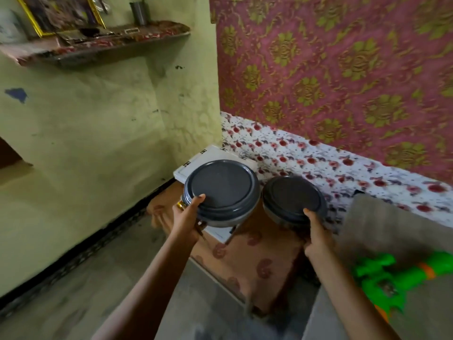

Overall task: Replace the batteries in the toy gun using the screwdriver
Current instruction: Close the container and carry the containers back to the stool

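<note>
Hands, left (187,215) and right (316,238), grip near rims of two adjacent containers (221,190).

Toy gun (397,278) green w/ orange; left lid (221,186), right lid (293,197) dark grey; bedsheet (318,158) white, red floral.

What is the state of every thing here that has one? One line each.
left container: lid on, gripped by the left hand.
right container: lid on, gripped by the right hand.
toy gun: lying down, untouched.
steel tumbler: upright on the shelf.
</note>
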A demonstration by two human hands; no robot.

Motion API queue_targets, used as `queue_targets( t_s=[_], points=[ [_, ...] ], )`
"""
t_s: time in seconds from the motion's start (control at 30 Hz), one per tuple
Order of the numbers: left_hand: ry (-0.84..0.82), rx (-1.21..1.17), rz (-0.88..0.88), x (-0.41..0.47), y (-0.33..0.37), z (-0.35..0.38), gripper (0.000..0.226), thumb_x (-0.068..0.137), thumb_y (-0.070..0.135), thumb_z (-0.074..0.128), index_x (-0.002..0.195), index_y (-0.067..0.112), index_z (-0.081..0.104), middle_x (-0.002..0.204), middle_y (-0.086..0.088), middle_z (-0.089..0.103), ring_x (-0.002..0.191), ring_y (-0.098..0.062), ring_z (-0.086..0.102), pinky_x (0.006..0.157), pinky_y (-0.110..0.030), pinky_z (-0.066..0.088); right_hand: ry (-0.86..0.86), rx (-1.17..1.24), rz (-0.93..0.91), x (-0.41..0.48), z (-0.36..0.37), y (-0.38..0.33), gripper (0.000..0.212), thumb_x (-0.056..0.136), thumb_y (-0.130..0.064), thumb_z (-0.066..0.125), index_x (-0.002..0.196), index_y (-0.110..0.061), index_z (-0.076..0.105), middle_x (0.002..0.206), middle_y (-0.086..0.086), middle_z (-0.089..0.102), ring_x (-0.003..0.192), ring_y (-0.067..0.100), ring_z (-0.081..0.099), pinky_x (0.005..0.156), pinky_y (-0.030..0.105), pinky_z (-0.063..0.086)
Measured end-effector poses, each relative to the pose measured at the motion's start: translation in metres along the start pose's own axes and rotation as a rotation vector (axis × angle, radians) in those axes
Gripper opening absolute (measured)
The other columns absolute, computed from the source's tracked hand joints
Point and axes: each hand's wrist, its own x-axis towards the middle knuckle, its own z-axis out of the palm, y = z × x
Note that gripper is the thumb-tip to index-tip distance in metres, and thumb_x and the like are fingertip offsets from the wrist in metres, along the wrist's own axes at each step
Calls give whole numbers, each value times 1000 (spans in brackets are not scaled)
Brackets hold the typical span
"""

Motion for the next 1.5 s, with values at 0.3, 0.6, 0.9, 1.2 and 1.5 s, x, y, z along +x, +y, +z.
queue_targets(
  t_s=[0.3, 0.6, 0.9, 1.2, 1.5],
  points=[
    [-38, 26, 28, 100, 79, -71, 59, 77, 23, 75, 128, 13, 46, 118, -13, 60, 89, -28, 64, 57, -34, 54, -20, -7, -30, -21, 129, 43, 88, 68, -37, 78, 142, -16, 34, 145, 3, 38, 128, 25, 42, 90, 42, 40],
    [-66, 98, -3, 199, 100, -75, 62, 76, 24, 75, 130, 14, 46, 126, -16, 57, 92, -28, 62, 49, -28, 51, 44, 109, -41, 31, 213, 56, 64, 72, -21, 77, 128, -11, 46, 114, 3, 50, 99, 23, 53, 87, 40, 51],
    [-20, 144, -82, 273, 117, -58, 59, 81, 23, 71, 132, 17, 42, 127, -12, 53, 96, -27, 60, 57, -34, 51, 134, 138, -9, 91, 281, 56, 43, 69, -18, 80, 102, -10, 53, 115, 15, 61, 103, 29, 61, 85, 46, 54],
    [-48, 142, -103, 303, 134, -49, 64, 78, 25, 73, 133, 17, 42, 129, -16, 53, 98, -27, 60, 51, -30, 53, 150, 84, -37, 119, 304, 61, 38, 68, -20, 81, 99, -11, 59, 109, 11, 63, 95, 26, 62, 75, 38, 56],
    [-132, 131, -150, 301, 137, -75, 63, 79, 22, 73, 133, 18, 41, 125, -11, 55, 100, -26, 61, 54, -31, 55, 292, 50, -108, 93, 303, 73, 27, 73, -24, 78, 66, -17, 53, 94, 12, 61, 89, 25, 59, 83, 44, 55]
  ],
)
